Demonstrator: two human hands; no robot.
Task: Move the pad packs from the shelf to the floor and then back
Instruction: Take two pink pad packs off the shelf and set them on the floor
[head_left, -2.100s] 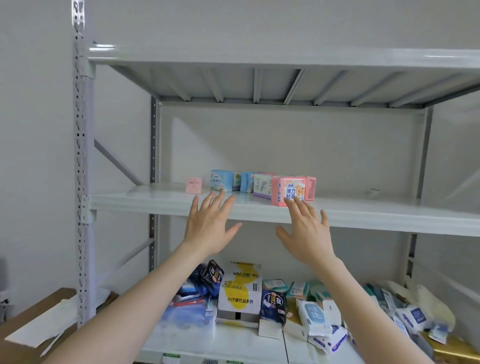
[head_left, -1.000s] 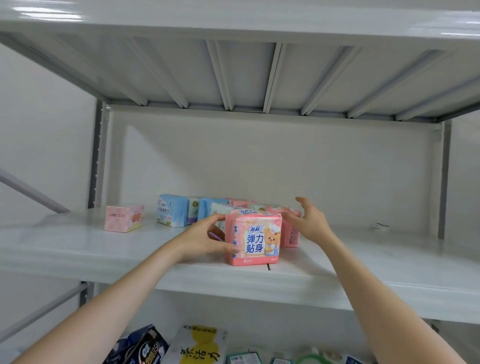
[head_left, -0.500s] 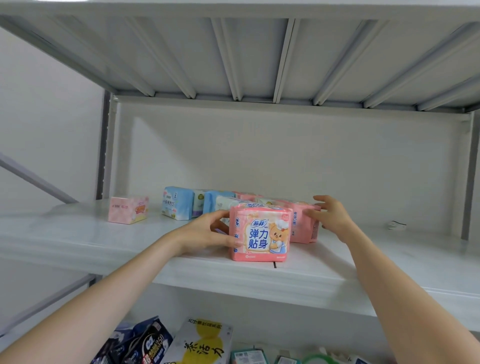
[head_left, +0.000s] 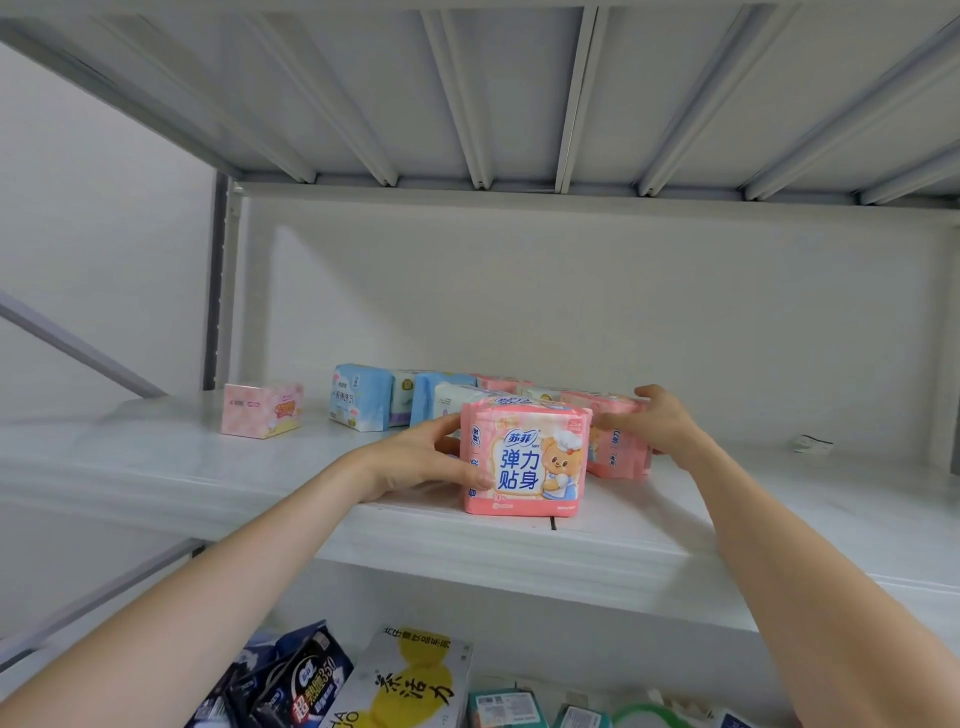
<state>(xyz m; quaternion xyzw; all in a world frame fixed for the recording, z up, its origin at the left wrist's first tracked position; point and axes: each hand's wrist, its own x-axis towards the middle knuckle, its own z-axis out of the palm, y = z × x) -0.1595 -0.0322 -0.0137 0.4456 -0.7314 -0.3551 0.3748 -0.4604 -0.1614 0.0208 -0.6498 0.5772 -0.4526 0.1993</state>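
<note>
Starting at nine o'clock, a pink box (head_left: 260, 410) and blue packs (head_left: 359, 397) sit untouched on the shelf (head_left: 156, 467). The front pink pack (head_left: 524, 465) is gripped by the left hand (head_left: 415, 460), and the rear pink pack (head_left: 621, 454), at three o'clock, by the right hand (head_left: 662, 421). Nothing is judged lifted yet, so the floor trip and the return are both left to do.

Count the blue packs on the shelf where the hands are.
2. The left blue pack stands at the cluster's left end; the second blue pack is just right, beyond a pale pack. Others may hide behind the front pink pack.
</note>
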